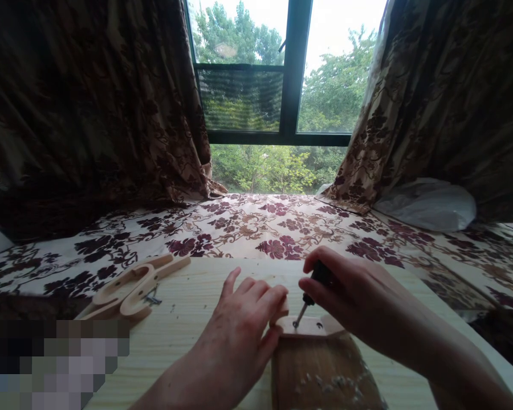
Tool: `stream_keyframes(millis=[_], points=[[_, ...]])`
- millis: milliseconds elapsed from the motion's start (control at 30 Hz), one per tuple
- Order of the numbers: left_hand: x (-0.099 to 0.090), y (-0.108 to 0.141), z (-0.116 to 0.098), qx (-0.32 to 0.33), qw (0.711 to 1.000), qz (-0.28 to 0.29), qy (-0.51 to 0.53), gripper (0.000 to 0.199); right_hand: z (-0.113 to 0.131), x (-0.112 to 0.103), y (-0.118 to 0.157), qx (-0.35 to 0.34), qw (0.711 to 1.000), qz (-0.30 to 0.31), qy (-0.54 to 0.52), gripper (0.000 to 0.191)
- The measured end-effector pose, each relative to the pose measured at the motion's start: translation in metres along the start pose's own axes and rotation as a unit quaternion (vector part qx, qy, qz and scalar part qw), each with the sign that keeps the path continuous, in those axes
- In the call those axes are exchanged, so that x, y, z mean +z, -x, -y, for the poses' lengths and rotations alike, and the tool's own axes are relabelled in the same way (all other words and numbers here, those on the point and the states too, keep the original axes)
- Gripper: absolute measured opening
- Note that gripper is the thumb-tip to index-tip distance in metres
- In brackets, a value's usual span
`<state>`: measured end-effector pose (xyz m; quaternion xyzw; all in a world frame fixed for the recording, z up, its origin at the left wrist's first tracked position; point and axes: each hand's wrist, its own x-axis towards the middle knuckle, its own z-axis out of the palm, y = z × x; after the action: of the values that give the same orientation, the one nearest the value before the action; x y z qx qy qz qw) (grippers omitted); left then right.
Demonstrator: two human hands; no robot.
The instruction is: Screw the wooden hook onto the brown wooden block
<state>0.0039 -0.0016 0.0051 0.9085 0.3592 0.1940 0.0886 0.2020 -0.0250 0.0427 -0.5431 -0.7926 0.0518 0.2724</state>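
Note:
My right hand (346, 290) is closed round the black handle of a screwdriver (301, 314), its shaft slanting down to a screw (295, 324) in a pale wooden piece (308, 327). A second hole or screw shows to the right of the tip. At the left end of that piece, my left hand (250, 313) grips it between thumb and fingers. Beneath lies a darker brown wooden block (320, 370) with small pale shavings or bits on top. Part of the pale piece is hidden by my left fingers.
On the left of the pale wooden board (188, 324) lie several curved wooden parts (123, 287) and a few screws (154, 297). A floral cloth (260, 228) spreads beyond, up to a window between curtains. A white plastic bag (430, 205) rests at the right.

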Motion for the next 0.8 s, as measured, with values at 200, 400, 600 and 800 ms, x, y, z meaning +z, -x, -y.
stream_keyframes(millis=[200, 400, 600, 800], points=[[0.002, 0.000, 0.000, -0.001, 1.000, -0.008, 0.002, 0.023, 0.006, -0.005, 0.008, -0.030, 0.996, 0.047, -0.065, 0.016], [-0.001, 0.000, 0.000, 0.005, 1.000, -0.004, -0.004, 0.022, 0.001, 0.001, 0.002, 0.002, 1.000, 0.009, -0.025, 0.019], [0.001, 0.000, 0.000, 0.004, 1.000, -0.013, 0.003, 0.024, 0.013, -0.002, 0.005, -0.054, 0.997, 0.026, -0.046, 0.017], [0.001, 0.000, 0.001, 0.004, 1.000, -0.008, -0.005, 0.025, 0.006, 0.004, 0.001, -0.005, 1.000, -0.001, -0.016, 0.021]])
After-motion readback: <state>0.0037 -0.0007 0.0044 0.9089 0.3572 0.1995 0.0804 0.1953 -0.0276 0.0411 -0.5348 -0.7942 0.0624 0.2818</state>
